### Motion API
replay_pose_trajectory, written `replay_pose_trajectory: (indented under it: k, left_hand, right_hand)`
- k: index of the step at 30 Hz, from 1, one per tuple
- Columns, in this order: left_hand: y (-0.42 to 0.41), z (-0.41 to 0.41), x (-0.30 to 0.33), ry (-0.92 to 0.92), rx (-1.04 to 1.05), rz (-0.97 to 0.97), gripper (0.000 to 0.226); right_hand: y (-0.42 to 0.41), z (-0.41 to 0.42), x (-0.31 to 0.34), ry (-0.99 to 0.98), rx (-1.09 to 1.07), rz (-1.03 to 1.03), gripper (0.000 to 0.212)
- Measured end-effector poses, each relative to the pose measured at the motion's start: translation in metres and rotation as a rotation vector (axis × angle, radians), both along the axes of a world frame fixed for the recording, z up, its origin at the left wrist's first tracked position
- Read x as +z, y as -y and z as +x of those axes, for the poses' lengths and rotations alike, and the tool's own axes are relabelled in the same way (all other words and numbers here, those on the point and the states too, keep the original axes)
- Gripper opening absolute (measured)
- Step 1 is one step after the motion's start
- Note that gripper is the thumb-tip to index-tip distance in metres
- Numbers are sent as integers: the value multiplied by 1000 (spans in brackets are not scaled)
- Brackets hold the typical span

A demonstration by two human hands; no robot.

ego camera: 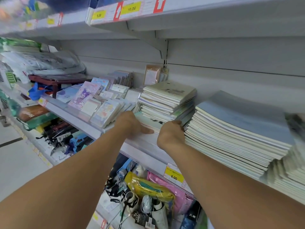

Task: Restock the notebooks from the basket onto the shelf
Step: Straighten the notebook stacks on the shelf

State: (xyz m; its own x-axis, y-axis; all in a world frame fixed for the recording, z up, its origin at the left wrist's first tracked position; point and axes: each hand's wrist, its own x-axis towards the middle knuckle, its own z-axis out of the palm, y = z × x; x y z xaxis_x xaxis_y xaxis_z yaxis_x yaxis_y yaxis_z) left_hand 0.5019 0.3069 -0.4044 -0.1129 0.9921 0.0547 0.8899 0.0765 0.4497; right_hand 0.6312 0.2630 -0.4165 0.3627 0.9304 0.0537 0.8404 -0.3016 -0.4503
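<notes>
Head: hands (153,129) at notebooks' (149,123) front edge.

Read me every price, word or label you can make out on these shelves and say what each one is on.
"6.00": yellow price tag on the notebook shelf edge.
"5.00": yellow tag on the upper shelf rail.
"10.00": yellow tag beside it.
Small print on these tags, the far-left tags and the notebook covers is too blurred to read.

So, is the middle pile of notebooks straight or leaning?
Leaning. The middle pile of notebooks is uneven: its upper notebooks sit skewed and shifted back from the lower ones, whose edges stick out.
</notes>
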Motion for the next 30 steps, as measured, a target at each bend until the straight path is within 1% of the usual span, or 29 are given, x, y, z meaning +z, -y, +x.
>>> replay_pose_trajectory:
  k: [2, 4, 7, 9, 11, 13, 16, 18, 22, 24, 27, 30]
  left_hand:
    - [-3, -1, -3, -12, -17, 21, 100]
    - [-3, -2, -5, -32, -29, 36, 100]
    - [-2, -5, -4, -43, -61, 43, 100]
    - [-4, -10, -3, -24, -70, 61, 100]
    - [-6, -15, -3, -11, -70, 98, 93]
    - [-8, -16, -5, 0, -59, 131, 82]
    - [-10, -15, -8, 51, -67, 143, 80]
    - [-11, -17, -8, 69, -94, 137, 81]
    - [-9, -19, -4, 67, -107, 100, 84]
    - [-7, -21, -3, 87, -113, 98, 75]
    - [-8, -23, -4, 114, -139, 115, 60]
    - [-11, -25, -9, 144, -146, 137, 60]
  right_hand:
    - [0, 1, -1, 25, 20, -9, 83]
    - [0, 1, -1, 17, 23, -18, 82]
    - [2, 2, 1, -26, 20, -6, 74]
    - [3, 1, 3, -19, 16, -5, 67]
    - [4, 2, 3, -27, 13, 7, 65]
    - [6, 1, 3, -36, -9, 8, 70]
    - [8, 0, 3, -26, -16, 17, 71]
    - [9, 2, 5, 2, 5, 21, 64]
    - [14, 3, 11, 57, 81, -34, 27]
    - [15, 4, 14, 53, 83, -78, 13]
    - [15, 6, 13, -4, 65, -70, 15]
    - [17, 10, 9, -47, 40, -40, 16]
